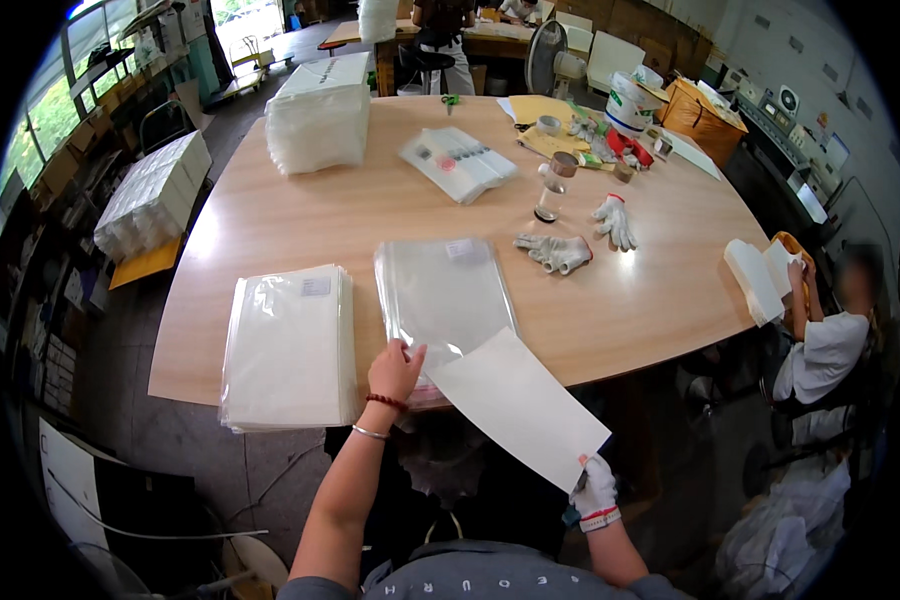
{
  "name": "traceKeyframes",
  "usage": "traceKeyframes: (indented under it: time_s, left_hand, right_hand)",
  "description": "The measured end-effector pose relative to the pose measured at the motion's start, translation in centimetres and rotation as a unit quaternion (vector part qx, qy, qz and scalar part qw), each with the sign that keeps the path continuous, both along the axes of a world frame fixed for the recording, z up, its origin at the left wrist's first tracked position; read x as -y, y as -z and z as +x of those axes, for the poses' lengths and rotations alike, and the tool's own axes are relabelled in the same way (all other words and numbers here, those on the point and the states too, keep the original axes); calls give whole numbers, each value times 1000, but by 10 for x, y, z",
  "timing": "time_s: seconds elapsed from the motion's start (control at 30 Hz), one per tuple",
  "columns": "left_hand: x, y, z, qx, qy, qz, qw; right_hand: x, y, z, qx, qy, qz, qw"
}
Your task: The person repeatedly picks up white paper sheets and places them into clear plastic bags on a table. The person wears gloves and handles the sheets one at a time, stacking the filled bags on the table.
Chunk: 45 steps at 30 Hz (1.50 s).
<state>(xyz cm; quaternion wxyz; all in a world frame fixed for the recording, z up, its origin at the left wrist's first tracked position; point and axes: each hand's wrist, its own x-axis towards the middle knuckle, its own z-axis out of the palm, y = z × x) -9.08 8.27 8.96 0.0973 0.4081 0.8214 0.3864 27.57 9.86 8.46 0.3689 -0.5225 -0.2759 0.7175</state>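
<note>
My left hand (396,369), bare with a red bead bracelet and a metal bangle at the wrist, is closed at the near left edge of a clear plastic sleeve (442,290). That sleeve lies on top of a flat pile on the table. In a white knit glove, my right hand (595,487) grips the near right corner of a white sheet (522,402). The sheet slants off the table edge, its far end lying over the near end of the sleeve. Left of the pile stands a stack of filled sleeves (288,345).
Two white gloves (555,253) and a clear bottle (550,198) lie or stand beyond the pile on the wooden table (630,320). Farther back are a tall wrapped stack (320,110), packets (458,163), and a white bucket (630,105). Another person (825,345) handles paper at right.
</note>
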Motion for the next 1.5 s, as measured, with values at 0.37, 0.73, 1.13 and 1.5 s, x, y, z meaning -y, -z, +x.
traceKeyframes:
  time_s: [0.37, 0.73, 1.13, 1.5]
  left_hand:
    - [22, 13, 43, -11, -39, 67, 997]
    - [-13, 101, 118, 279, 90, 213, 932]
    - [34, 172, 172, 488, 51, 20, 871]
    - [87, 107, 91, 619, -50, 98, 778]
  right_hand:
    - [26, -38, -21, -4, 100, 31, 994]
    - [44, -39, -13, 6, 28, -58, 998]
    - [-7, 36, -127, -132, 12, -68, 989]
    - [-18, 28, -114, -23, -291, -22, 956]
